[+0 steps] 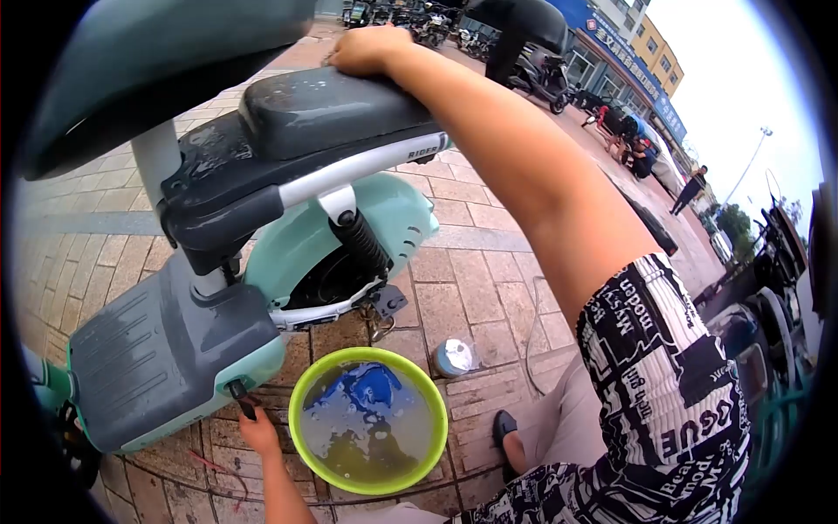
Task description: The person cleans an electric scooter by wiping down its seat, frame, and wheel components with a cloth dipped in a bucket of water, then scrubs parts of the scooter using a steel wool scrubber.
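Observation:
My left hand (259, 433) is closed round a short black handle-like piece (242, 398) at the lower side of a mint-green and grey scooter (175, 341). My right hand (371, 51) is pressed on the far edge of the wet dark rear seat (336, 105), fingers bent; anything under it is hidden. Beside the scooter, on the paving, a yellow-green basin (441, 419) holds cloudy water with a blue cloth (374, 389) in it. Neither hand touches the basin.
A small white and blue container (454, 357) stands right of the basin. A thin hose or cable (531, 341) lies on the bricks (471, 279). The larger front seat (166, 61) overhangs the upper left. Parked scooters (543, 77) and people (692, 189) are farther off.

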The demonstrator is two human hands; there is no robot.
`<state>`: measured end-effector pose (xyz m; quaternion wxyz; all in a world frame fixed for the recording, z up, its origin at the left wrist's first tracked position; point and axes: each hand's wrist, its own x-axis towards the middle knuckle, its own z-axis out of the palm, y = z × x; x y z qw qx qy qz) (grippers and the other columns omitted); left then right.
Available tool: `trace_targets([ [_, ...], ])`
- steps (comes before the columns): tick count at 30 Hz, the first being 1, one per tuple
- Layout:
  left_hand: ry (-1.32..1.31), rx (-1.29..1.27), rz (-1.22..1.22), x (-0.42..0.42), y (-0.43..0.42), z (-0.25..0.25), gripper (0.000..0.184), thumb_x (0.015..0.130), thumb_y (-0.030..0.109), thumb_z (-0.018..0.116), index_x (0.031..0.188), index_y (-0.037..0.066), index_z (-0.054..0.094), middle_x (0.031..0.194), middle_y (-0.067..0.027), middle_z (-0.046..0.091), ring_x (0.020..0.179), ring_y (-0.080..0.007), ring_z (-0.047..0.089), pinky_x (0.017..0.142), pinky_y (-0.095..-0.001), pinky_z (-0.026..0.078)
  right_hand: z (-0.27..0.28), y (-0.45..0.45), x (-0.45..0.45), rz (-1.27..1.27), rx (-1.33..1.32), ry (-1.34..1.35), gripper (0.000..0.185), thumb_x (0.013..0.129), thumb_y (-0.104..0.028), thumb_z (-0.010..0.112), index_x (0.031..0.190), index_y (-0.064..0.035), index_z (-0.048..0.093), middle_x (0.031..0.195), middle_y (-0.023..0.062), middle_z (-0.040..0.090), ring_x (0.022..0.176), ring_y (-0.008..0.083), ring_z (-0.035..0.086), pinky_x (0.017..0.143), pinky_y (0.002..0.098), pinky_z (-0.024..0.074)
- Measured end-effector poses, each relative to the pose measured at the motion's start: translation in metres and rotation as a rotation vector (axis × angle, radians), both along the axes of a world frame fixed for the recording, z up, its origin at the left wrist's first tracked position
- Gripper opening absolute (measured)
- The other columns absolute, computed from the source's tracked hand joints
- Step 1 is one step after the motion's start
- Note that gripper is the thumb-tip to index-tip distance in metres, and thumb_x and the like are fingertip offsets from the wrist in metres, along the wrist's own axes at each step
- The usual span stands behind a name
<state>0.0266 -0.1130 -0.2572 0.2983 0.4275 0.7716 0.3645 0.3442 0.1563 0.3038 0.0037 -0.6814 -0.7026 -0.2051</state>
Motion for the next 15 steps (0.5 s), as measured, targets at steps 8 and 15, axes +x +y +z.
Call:
trace_targets([
  [8, 0.428, 0.4, -0.087, -0.022, 0.009, -0.042, 0.046, 0.089, 0.031, 0.063, 0.115, -0.007, 0.061, 0.098, -0.0259, 0.068, 0.085, -0.0421, 0.065, 0.075, -0.0455, 0.051, -0.027, -0.079, -0.061, 0.389, 0.154, 0.048, 0.036, 0.081, -0.035, 0.053, 0.108, -0.0205, 0.072, 0.109, 0.0048, 0.07, 0.105, 0.0242, 0.064, 0.085, 0.04, 0.0459],
  [15, 0.364, 0.195, -0.058, -0.035, 0.018, -0.069, 0.044, 0.091, 0.036, 0.059, 0.113, -0.002, 0.064, 0.099, -0.0244, 0.068, 0.086, -0.0413, 0.065, 0.075, -0.0471, 0.051, -0.037, -0.107, -0.064, 0.512, 0.192, -0.16, 0.038, 0.081, -0.035, 0.051, 0.113, -0.0235, 0.07, 0.112, 0.0014, 0.068, 0.11, 0.0222, 0.061, 0.089, 0.0429, 0.0416],
])
